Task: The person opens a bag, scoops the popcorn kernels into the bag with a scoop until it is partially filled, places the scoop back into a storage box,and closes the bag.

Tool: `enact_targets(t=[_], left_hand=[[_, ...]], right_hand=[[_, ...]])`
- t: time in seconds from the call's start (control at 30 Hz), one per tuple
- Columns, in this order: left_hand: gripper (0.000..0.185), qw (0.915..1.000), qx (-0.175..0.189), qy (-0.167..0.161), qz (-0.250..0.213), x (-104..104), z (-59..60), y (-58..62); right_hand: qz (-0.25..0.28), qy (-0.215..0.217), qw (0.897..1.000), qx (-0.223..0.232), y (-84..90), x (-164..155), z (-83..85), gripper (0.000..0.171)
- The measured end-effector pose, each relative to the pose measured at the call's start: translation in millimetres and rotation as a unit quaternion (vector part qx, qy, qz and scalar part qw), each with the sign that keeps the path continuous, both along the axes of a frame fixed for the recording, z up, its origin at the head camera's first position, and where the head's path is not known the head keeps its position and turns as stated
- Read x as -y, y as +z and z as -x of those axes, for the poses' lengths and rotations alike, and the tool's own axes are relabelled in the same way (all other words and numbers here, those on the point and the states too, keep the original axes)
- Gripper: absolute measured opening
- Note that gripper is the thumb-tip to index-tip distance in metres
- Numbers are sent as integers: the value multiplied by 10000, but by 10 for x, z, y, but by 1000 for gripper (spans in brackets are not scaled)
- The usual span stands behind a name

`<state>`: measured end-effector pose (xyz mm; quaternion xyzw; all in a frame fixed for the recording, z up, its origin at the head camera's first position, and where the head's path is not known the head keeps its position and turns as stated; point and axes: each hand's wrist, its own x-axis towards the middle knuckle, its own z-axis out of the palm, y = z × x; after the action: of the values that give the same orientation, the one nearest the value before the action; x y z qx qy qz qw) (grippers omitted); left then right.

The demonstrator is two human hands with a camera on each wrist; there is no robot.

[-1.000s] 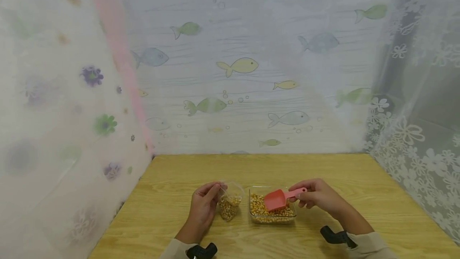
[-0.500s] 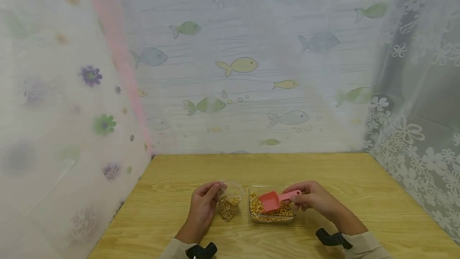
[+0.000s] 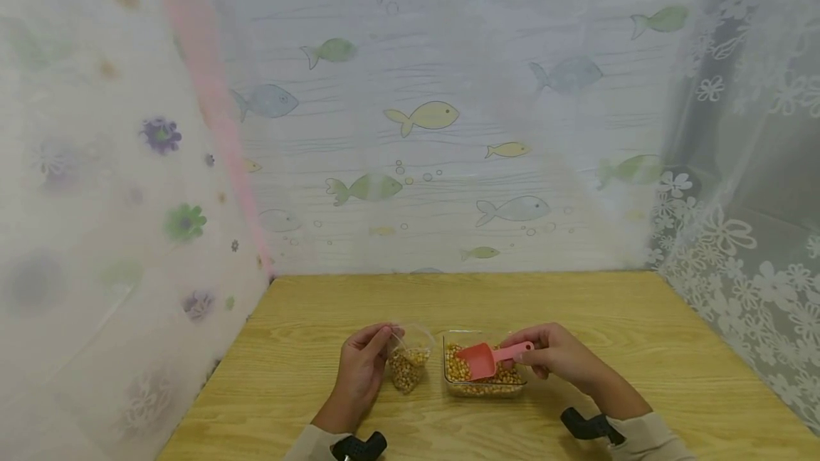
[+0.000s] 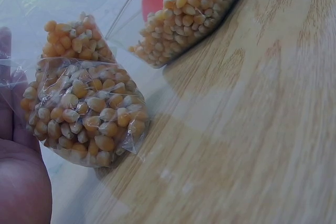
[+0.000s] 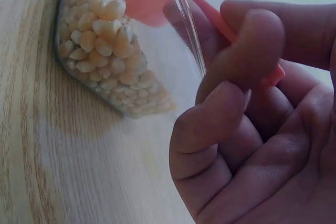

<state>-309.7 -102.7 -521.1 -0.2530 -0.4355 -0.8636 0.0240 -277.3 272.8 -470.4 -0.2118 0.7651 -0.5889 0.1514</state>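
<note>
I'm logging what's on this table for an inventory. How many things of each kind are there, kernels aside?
Plastic bag of corn kernels: 1
Clear container of corn kernels: 1
Pink scoop: 1
Total: 3

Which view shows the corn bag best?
Left wrist: the clear bag fills the frame, kernels sharp, resting on the table, the left hand at its edge. The head view shows the bag small, held by the left hand. The right wrist view misses it.
</note>
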Motion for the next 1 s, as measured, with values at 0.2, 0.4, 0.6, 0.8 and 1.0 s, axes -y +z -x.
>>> enact_targets(t=[0.2, 0.4, 0.6, 0.8, 1.0], left_hand=[[32, 9999, 110, 42, 26, -5, -5, 16], [35, 10000, 96, 2, 24, -5, -7, 28], [34, 10000, 25, -10, -1, 1, -5, 10], [33, 9998, 209, 64, 29, -7, -8, 16], [32, 10000, 53, 7, 13, -3, -2, -1]], right_hand=[[143, 292, 9995, 10, 9, -17, 6, 35], [343, 312, 9989, 10, -19, 0, 16, 39], [718, 433, 9964, 153, -68, 41, 24, 43], [905, 509, 9942, 267, -97, 22, 33, 41], [1163, 585, 9905, 438, -131, -39, 44, 44]])
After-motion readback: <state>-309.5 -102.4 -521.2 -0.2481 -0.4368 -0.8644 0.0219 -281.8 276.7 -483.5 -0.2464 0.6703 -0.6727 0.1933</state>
